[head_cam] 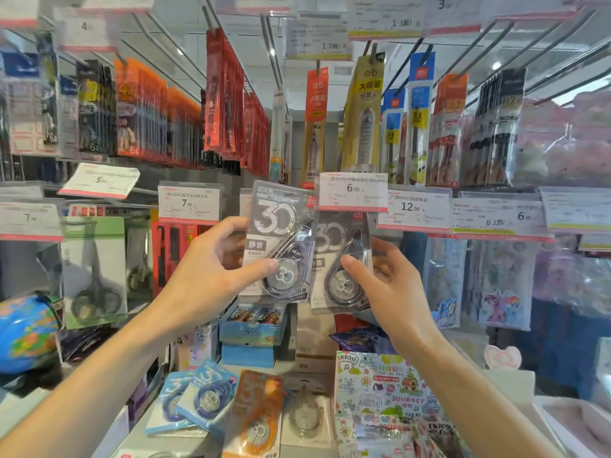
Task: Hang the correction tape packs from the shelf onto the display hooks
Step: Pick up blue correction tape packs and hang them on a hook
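Observation:
My left hand [211, 269] grips a grey correction tape pack [277, 236] marked "30", held tilted just left of the 6.00 price tag [353, 192]. My right hand [380, 285] pinches a second grey pack [340, 259] that hangs under that tag; its top and the hook are hidden behind the tag. The two packs overlap slightly. On the shelf below lie two blue packs [201, 396], an orange pack [258, 414] and a grey pack [305, 414].
Hooks above carry red, orange and yellow stationery packs [224, 94]. Scissors [96, 276] hang at the left, sticker sheets [496, 282] at the right. A globe [26, 332] sits lower left. A colourful sticker pack [383, 395] lies on the shelf at lower right.

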Motion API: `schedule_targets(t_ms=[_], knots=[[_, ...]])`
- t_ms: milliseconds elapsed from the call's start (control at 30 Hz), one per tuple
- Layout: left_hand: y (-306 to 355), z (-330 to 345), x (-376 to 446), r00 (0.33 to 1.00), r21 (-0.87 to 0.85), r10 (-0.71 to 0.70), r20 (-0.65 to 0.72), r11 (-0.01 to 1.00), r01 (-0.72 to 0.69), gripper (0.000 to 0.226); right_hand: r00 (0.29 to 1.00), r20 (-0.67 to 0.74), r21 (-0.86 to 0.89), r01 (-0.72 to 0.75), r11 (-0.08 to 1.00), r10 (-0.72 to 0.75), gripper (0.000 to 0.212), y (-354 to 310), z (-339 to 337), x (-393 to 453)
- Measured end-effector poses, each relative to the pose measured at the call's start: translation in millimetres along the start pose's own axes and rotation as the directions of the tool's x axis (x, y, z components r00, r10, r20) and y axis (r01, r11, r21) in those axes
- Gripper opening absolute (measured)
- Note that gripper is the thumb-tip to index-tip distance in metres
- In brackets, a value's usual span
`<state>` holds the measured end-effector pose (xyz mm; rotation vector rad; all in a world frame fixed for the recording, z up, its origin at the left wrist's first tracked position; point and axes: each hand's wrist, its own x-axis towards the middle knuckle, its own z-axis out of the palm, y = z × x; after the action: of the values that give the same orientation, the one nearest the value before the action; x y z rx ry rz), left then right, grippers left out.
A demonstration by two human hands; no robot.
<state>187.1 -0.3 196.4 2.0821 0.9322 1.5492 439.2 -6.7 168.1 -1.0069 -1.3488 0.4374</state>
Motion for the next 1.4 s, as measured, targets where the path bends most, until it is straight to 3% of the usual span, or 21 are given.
schedule_targets(t_ms=[233,367,733,933,1100,1267,1400], knots=[[-17.8,4.3,-3.3,0.998,-0.055,-0.059,-0.015,0.997,0.058,0.066,0.998,-0.059,-0.182,-0.009,0.983,-0.002,0.060,12.3,2.9,4.0],[-25.1,6.1,-1.0,0.996,-0.065,-0.084,-0.029,0.994,0.082,0.079,0.996,-0.064,-0.174,-0.074,0.982,0.064,0.056,19.7,17.2,24.7],[-22.0,14.5,-9.3,0.996,-0.116,-0.072,-0.044,0.991,0.067,0.045,0.982,0.004,-0.174,-0.184,0.967,0.188,0.064,34.2,10.5,48.4],[-23.0,25.0,-16.3,0.998,-0.172,-0.062,0.010,0.983,0.063,0.044,0.996,0.052,-0.293,-0.059,0.954,0.078,0.034,17.6,-17.5,18.5],[-20.5,44.4,-17.3,0.995,-0.214,-0.070,0.070,0.973,0.084,0.041,0.953,0.295,-0.151,-0.029,0.988,0.073,0.016,-2.1,-14.8,-9.7],[-16.0,58.2,-18.4,0.991,-0.210,-0.048,0.126,0.975,0.074,0.041,0.940,0.321,-0.047,-0.107,0.993,0.116,0.036,1.1,-14.4,-17.3],[-16.7,60.7,-19.2,0.988,-0.142,-0.029,0.154,0.989,0.051,0.043,0.940,0.311,0.015,-0.154,0.988,0.142,0.034,7.6,-19.1,-21.5]])
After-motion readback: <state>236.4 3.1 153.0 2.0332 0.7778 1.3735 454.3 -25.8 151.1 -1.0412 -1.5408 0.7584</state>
